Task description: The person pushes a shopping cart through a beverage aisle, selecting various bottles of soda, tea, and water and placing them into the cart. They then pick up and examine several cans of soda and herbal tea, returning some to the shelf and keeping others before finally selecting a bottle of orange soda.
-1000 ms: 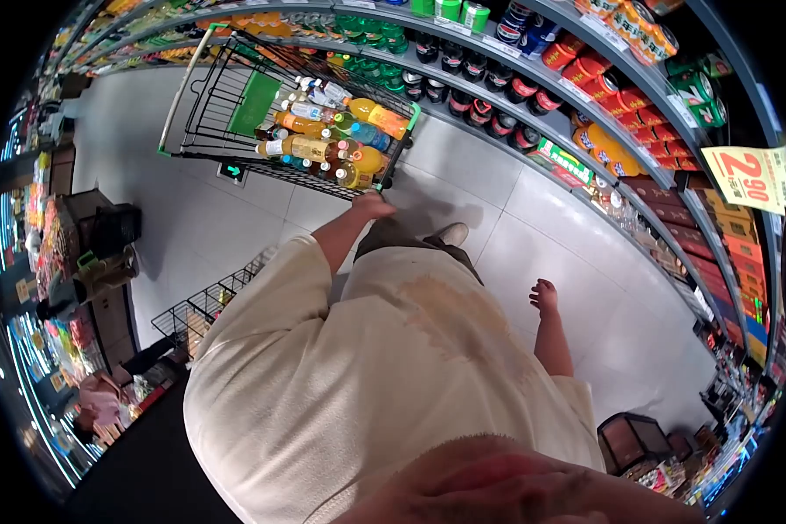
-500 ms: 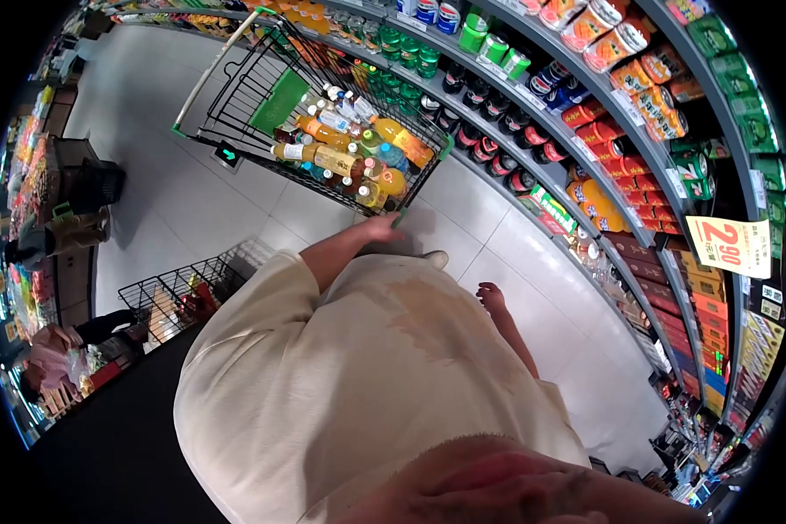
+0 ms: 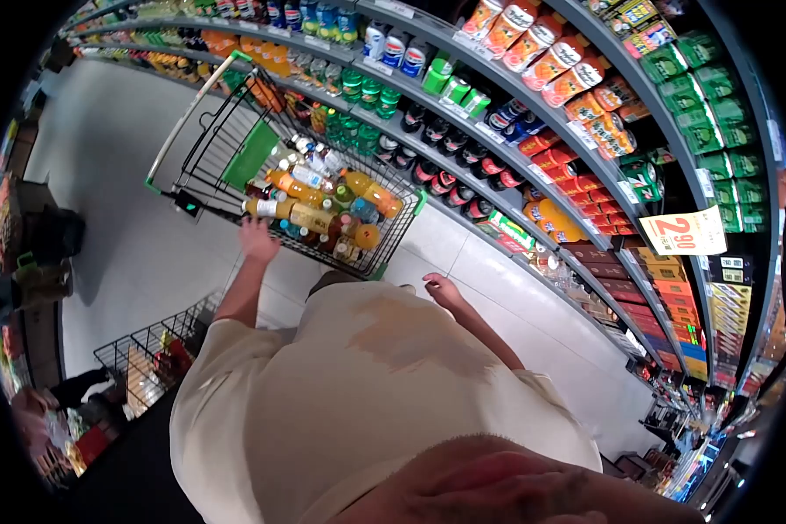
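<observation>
A shopping cart [image 3: 293, 234] with a black wire basket, green corners and a pale handle bar stands in front of me. Plastic bottles of drink [image 3: 310, 196] lie heaped inside it, many with orange or yellow contents. My left hand [image 3: 258, 239] is at the near side of the basket, fingers spread by its wire edge, close to the handle end. Nothing shows in that hand. Beside the cart's front corner hangs my right hand [image 3: 444, 290], with loosely bent fingers apart and nothing in them.
Curved shelves [image 3: 463, 113] of bottles and cans run along the right. A yellow price sign [image 3: 686, 231] juts out from them. Behind me on the left is another wire cart [image 3: 153, 354], with a person [image 3: 39, 415] near it. Display stands line the far left.
My left hand has moved left along the basket's near side, from the front corner toward the handle end. My right hand has risen beside the cart. The view has shifted.
</observation>
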